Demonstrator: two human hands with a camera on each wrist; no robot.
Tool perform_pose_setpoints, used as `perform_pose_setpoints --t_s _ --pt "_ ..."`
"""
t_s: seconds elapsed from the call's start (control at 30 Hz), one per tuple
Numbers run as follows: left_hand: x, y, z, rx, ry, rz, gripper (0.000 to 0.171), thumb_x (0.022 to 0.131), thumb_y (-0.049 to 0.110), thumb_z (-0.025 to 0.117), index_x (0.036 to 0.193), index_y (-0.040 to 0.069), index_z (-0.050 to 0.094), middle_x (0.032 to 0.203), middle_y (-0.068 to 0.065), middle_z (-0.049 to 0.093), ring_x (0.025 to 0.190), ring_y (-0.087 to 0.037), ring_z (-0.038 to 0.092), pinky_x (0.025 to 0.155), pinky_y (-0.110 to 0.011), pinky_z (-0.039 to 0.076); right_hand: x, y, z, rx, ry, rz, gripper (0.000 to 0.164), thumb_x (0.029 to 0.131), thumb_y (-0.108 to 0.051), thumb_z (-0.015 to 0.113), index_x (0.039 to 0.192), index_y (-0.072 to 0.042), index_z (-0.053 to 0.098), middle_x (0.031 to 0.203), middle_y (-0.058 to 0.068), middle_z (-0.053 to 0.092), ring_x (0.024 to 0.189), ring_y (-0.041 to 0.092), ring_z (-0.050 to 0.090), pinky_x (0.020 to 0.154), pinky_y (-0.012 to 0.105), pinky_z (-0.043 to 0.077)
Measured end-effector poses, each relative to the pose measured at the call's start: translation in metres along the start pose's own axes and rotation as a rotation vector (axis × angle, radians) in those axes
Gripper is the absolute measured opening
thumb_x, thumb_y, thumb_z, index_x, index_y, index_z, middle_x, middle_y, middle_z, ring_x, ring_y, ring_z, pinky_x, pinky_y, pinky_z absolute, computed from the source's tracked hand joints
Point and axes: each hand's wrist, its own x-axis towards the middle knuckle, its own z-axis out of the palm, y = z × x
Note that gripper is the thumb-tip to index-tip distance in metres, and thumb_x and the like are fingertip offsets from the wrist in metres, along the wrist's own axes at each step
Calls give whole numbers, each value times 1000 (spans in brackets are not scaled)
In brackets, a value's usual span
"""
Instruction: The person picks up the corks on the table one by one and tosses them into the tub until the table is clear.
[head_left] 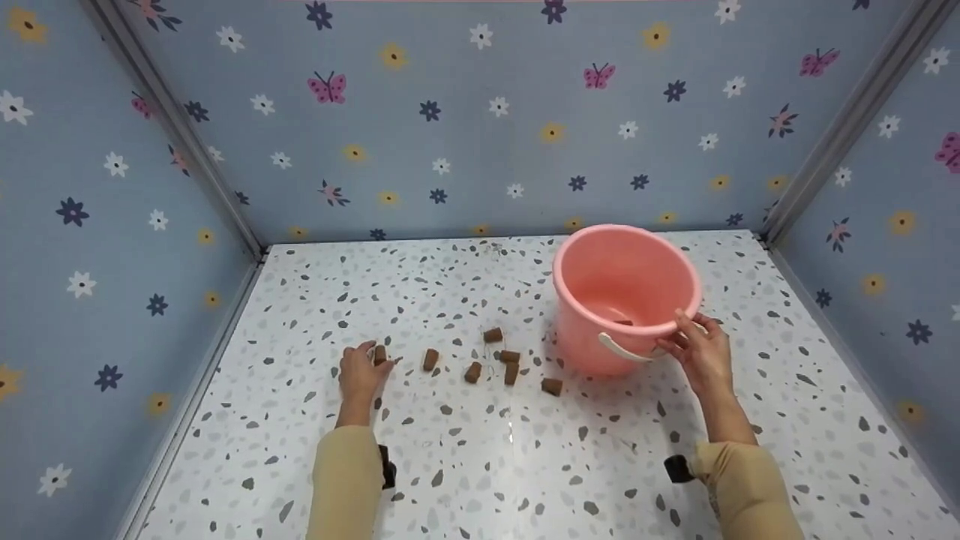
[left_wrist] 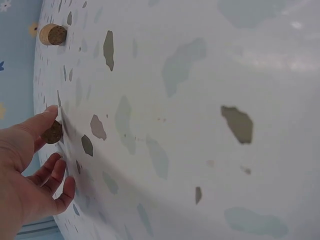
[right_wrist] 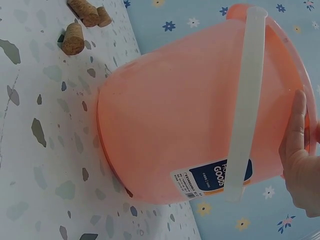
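Holding bucket (head_left: 589,341) w/ "GOODS" lbl (right_wrist: 201,183): R grip (head_left: 703,356)

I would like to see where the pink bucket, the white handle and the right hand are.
Pink bucket (right_wrist: 175,115): right wrist view, on its outer wall.
White handle (right_wrist: 246,102): right wrist view, middle of its strip.
Right hand (head_left: 705,357): head view, back of the hand.

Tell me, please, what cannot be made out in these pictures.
Head: full contents of the round pink plastic bucket, behind its near wall.
Right wrist: blue-and-white rectangular label, partly behind the white plastic handle.
Left wrist: brown cylindrical cork, partly behind the left hand.
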Motion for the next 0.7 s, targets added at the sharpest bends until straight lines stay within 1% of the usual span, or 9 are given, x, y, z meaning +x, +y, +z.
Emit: perform_pose_setpoints --t_s 0.07,0.13,0.2,0.27,0.33,0.53,0.7 --pt "0 0 1 0 5 1 50 78 16 66 121 -2 50 110 -27 44 103 -39 44 85 -49 36 -16 -15 23 -46 43 36 42 80 -14 65 108 -1 36 84 12 62 71 19 63 64 29 51" --pt "0 0 1 9 8 -1 49 79 17 65 121 -2 50 110 -26 44 103 -39 44 84 -49 37 -23 -23 35 -37 69 61 38 82 -12 62 107 -2 35 78 8 62 67 17 62 61 26 51" --pt "1 0 2 20 8 -6 47 80 17 64 121 -2 51 110 -26 44 103 -39 44 83 -49 37 -28 -29 43 -41 94 91 33 85 -9 58 106 -3 34 76 6 61 66 16 61 60 26 51" --pt "0 -1 3 33 9 -8 46 80 17 64 120 -2 51 110 -26 44 103 -39 44 83 -49 38 -28 -30 44 -46 111 112 30 86 -8 55 107 -3 34 76 6 61 66 16 61 61 25 51" --pt "0 -1 3 40 13 -6 45 81 17 64 119 -3 51 109 -26 44 102 -39 44 82 -50 38 -28 -30 44 -48 117 117 30 86 -8 56 107 -4 34 76 6 61 66 16 61 60 26 51" --pt "-1 -1 5 23 26 10 42 81 18 62 117 -1 53 107 -25 45 101 -38 44 80 -50 38 -27 -28 42 -35 110 93 32 86 -8 56 107 -3 34 76 7 62 64 17 62 58 26 51" --pt "-1 -1 5 12 22 3 42 82 19 60 118 0 53 109 -24 45 101 -37 44 81 -50 38 -27 -28 43 -31 117 93 31 86 -7 56 107 -3 34 75 7 63 63 17 62 57 26 51"
